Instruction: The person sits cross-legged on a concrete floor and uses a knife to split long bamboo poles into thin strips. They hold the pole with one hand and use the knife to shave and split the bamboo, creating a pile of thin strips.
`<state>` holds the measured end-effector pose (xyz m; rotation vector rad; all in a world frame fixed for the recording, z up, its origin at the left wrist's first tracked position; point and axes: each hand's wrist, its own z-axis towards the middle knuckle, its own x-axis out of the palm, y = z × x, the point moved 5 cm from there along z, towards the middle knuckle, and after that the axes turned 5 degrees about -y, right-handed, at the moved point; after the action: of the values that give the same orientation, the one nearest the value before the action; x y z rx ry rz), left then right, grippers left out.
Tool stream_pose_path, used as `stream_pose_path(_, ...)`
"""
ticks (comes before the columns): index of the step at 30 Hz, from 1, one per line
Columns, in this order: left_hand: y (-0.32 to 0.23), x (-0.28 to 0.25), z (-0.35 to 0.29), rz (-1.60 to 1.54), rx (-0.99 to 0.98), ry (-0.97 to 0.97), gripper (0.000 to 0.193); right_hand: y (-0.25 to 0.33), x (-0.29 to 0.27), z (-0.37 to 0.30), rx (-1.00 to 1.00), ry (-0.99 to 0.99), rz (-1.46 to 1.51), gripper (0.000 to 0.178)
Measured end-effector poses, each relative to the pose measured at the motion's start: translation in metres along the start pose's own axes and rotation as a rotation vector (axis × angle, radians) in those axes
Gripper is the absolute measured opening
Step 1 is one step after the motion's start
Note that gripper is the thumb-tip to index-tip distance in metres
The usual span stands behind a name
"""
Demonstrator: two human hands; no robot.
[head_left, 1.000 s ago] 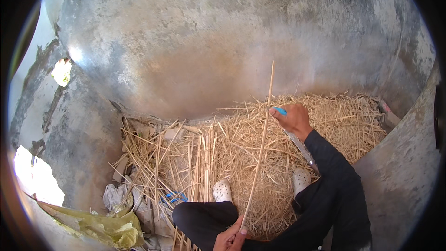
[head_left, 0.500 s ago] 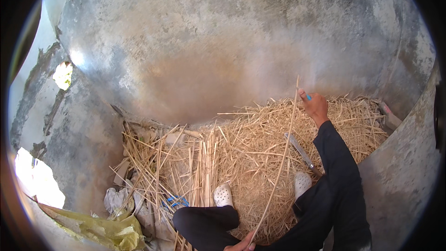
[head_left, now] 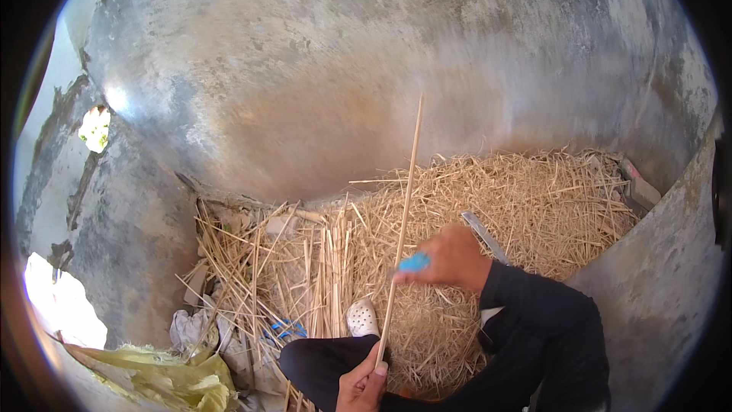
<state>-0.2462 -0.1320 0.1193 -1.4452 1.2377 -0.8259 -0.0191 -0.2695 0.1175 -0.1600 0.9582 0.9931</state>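
My left hand (head_left: 362,387), low in the picture by my knee, is closed around the lower end of a long, thin bamboo strip (head_left: 410,175). The strip rises nearly upright, leaning a little right. Partway up it, my right hand (head_left: 451,258) is closed on a small blue object (head_left: 415,262) pressed against or right beside the strip. Motion blur hides what kind of object that is. Behind the right hand, a knife with a metal blade (head_left: 485,236) lies on the shavings, its lower end covered by my sleeve.
Pale shavings (head_left: 534,191) are heaped across the floor. Split strips (head_left: 332,278) lie in a bunch left of my white clog (head_left: 362,318). A yellow sack (head_left: 164,374) and blue cord (head_left: 286,329) are at lower left. A grey wall (head_left: 343,53) closes off the far side.
My right hand has come down and left from near the strip's top to its middle, with the blue object. My left hand has moved up and left; the strip stands more upright.
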Motion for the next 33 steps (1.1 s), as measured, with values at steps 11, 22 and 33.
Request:
stream_pose_path(11,-0.004,-0.003,-0.003,0.164,-0.024,0.07,0.05,-0.017,0.008,0.006,0.057,-0.104,0.055,0.079)
stream_pose_path(22,-0.003,-0.002,-0.014,0.245,-0.05,0.112,0.047,-0.032,0.012,0.007,0.097,-0.127,-0.009,0.076)
stream_pose_path(33,0.006,-0.002,-0.021,0.227,-0.076,0.13,0.046,-0.055,0.01,0.019,0.198,-0.117,-0.01,0.079)
